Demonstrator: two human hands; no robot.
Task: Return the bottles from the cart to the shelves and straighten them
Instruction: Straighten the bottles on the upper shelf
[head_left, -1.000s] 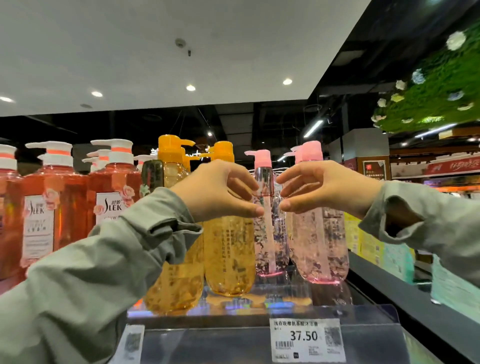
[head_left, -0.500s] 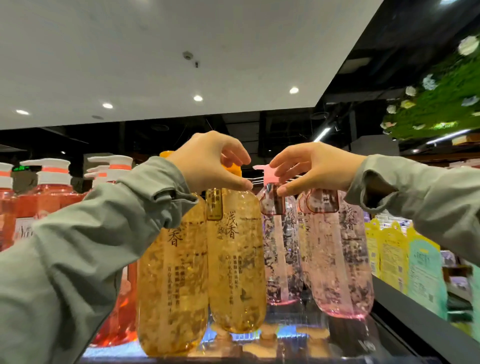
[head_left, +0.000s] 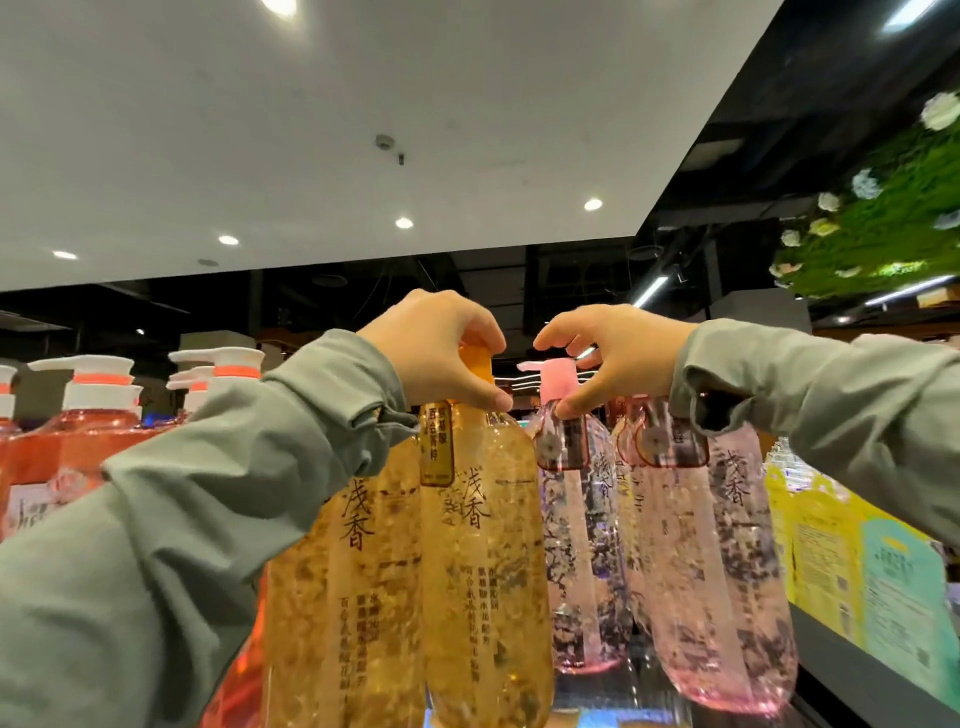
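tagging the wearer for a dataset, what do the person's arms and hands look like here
Both arms wear long sleeves of plain, thin grey-green fabric. The left sleeve and the right sleeve each end in a gathered cuff at the wrist. The left hand and the right hand are bare: no gloves, rings or watch in view.

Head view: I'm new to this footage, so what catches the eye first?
At centre, the left hand grips the orange pump of an amber bottle, while the right hand pinches the pink pump of a pink bottle. Red bottles with white pumps stand at far left.
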